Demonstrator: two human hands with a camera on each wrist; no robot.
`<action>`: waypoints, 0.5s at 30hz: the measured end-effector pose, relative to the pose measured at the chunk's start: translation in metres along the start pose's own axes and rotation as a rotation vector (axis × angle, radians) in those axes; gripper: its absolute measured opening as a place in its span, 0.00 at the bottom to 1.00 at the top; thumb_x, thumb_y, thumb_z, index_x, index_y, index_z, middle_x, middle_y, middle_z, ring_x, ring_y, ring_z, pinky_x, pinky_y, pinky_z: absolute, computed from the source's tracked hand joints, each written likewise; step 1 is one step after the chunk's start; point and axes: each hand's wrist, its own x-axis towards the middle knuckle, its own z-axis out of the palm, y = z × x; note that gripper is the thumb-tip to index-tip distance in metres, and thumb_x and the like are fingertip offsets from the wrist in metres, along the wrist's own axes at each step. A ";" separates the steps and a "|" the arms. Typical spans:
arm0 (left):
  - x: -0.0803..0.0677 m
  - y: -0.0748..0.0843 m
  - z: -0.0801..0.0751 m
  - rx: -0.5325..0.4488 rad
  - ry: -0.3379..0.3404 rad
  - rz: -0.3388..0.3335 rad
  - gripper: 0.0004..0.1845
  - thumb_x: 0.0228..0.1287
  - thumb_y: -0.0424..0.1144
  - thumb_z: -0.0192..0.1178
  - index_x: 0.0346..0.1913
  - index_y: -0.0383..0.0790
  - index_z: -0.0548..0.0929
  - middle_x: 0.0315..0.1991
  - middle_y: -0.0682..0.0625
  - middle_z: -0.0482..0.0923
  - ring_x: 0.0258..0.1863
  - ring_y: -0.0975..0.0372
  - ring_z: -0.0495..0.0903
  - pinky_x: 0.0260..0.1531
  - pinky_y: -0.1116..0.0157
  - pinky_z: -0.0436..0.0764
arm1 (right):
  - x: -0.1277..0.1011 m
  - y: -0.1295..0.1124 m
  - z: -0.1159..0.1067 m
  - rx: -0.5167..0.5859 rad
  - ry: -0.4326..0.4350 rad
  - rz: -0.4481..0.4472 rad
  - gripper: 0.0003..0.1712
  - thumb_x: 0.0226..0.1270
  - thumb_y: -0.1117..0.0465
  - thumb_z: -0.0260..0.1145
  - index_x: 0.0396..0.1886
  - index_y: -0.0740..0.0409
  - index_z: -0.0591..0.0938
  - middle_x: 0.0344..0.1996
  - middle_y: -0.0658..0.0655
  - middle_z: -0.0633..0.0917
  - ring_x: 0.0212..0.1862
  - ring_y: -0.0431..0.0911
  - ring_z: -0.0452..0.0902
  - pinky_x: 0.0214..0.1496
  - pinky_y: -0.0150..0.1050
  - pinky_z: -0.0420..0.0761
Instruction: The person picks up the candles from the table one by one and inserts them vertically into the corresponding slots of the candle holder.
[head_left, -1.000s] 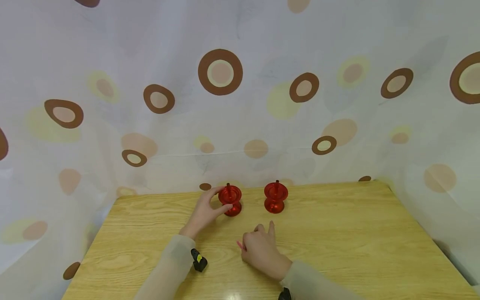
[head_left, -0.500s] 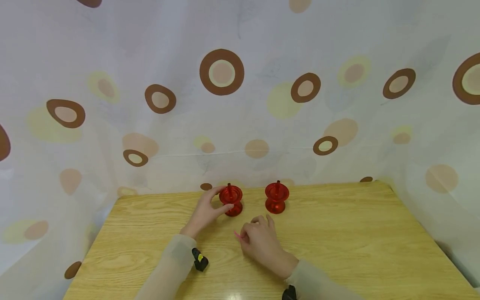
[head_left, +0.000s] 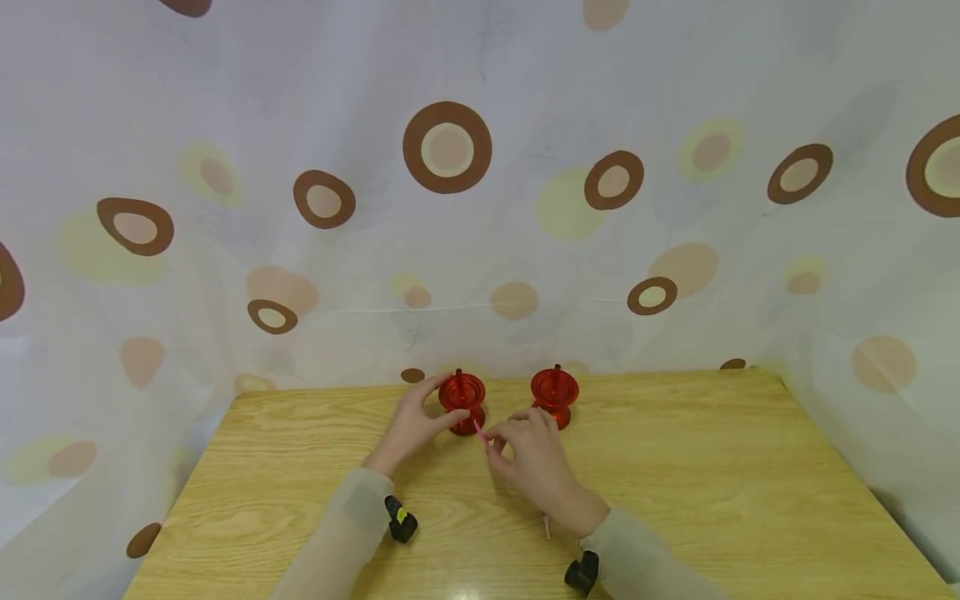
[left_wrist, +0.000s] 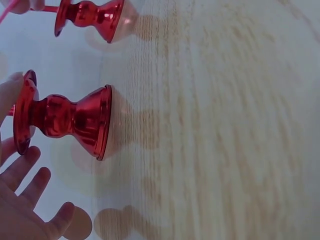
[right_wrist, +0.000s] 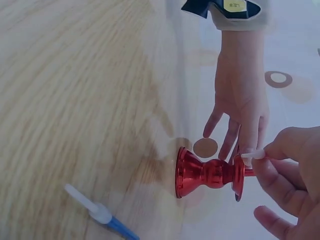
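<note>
The right hand [head_left: 534,454] has come forward across the worktop [head_left: 712,467] — a second ago it lay well short of the two red holders, and now its fingertips are up between them, just in front of the right-hand candle holder [head_left: 554,394]. It pinches a thin pink candle [head_left: 479,431] between thumb and fingers; in the head view the candle slants up toward the left-hand candle holder [head_left: 461,398], its upper end just beside that holder's stem. The right wrist view shows the fingers [right_wrist: 280,165] closed round the pink stick close against the top of a red holder [right_wrist: 210,174], though which of the two is not certain from that view.

The left hand [head_left: 414,421] has not shifted. Thumb and fingers are curved round the left-hand holder's cup and waist, steadying it upright near the back edge of the worktop; the left wrist view shows the fingers [left_wrist: 22,172] spread loosely beside the rim rather than clamped hard.

So the gap has closed — the candle is now at the steadied holder rather than well in front of it, which suggests the seating of the candle on that holder's central spike is the step in hand, not yet done. A second stick, blue with a white tip [right_wrist: 102,214], lies loose on the worktop near the right wrist, and a small black-and-yellow device [head_left: 399,521] sits at the left sleeve.
</note>
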 end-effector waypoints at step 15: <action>0.004 -0.001 0.001 -0.029 -0.014 -0.026 0.42 0.62 0.48 0.76 0.76 0.41 0.72 0.75 0.45 0.71 0.76 0.49 0.65 0.75 0.42 0.62 | 0.019 0.013 -0.008 0.357 -0.033 0.110 0.04 0.65 0.67 0.75 0.38 0.57 0.91 0.36 0.48 0.89 0.49 0.49 0.74 0.50 0.47 0.76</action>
